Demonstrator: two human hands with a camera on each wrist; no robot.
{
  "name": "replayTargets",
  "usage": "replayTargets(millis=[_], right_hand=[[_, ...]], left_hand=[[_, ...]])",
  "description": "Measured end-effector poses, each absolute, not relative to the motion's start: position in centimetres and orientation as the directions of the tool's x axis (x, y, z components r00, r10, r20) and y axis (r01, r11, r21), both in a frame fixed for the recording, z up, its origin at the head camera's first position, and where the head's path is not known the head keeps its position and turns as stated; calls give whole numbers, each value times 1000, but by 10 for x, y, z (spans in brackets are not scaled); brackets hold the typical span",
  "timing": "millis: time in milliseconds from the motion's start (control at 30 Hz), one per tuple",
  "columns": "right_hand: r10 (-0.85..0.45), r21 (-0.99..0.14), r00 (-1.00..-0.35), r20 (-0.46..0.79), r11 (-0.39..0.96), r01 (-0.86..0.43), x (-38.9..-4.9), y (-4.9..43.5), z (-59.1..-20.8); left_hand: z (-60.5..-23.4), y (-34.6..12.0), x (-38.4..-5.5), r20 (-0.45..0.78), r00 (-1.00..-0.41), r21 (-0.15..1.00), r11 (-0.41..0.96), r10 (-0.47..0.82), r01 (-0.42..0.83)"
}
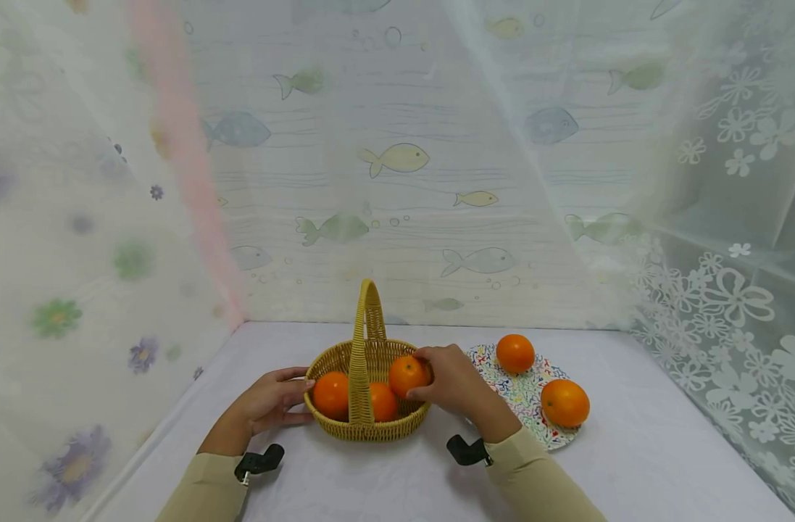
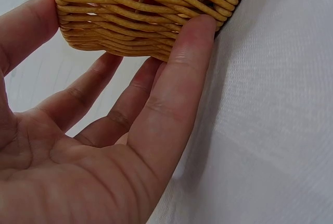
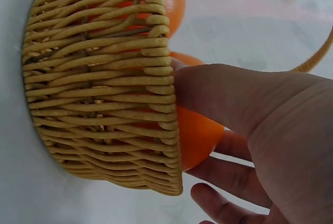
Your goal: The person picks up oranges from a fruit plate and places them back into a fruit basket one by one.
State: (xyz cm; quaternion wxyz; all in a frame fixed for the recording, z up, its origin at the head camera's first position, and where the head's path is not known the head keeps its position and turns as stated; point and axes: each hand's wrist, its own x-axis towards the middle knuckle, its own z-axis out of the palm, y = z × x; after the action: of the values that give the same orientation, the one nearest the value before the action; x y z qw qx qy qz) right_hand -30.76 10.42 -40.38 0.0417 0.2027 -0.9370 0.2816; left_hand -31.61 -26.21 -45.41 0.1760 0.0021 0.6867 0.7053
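Note:
A yellow wicker basket (image 1: 364,432) with a tall arched handle stands on the white cloth and holds oranges. Two of them, a left orange (image 1: 331,396) and a middle orange (image 1: 383,402), lie inside. At the basket's right rim my right hand (image 1: 454,384) grips another orange (image 1: 409,375) between thumb and fingers; in the right wrist view this orange (image 3: 197,136) sits partly behind the wicker wall. My left hand (image 1: 272,400) touches the basket's left side with spread, fairly straight fingers, and the left wrist view shows the fingertips (image 2: 200,28) against the weave.
Right of the basket lies a colourfully patterned plate (image 1: 521,395), bearing a rear orange (image 1: 515,354) and a front orange (image 1: 565,403). Behind the table hangs a fish-print curtain (image 1: 397,217); sheer flowered curtains stand at both sides.

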Motion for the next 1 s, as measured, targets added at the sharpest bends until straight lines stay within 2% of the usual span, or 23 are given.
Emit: replayTargets(millis=[500,1000], right_hand=[[-383,-480,-906,180,770,-420,-306,104,-408],[-393,-483,-902,177,764,-428,-308,103,-411]], left_hand=[[-454,-260,-317,-268,-941,962,4,206,-273],[-455,-261,-316,-259,-941,964,-2,217,-266]])
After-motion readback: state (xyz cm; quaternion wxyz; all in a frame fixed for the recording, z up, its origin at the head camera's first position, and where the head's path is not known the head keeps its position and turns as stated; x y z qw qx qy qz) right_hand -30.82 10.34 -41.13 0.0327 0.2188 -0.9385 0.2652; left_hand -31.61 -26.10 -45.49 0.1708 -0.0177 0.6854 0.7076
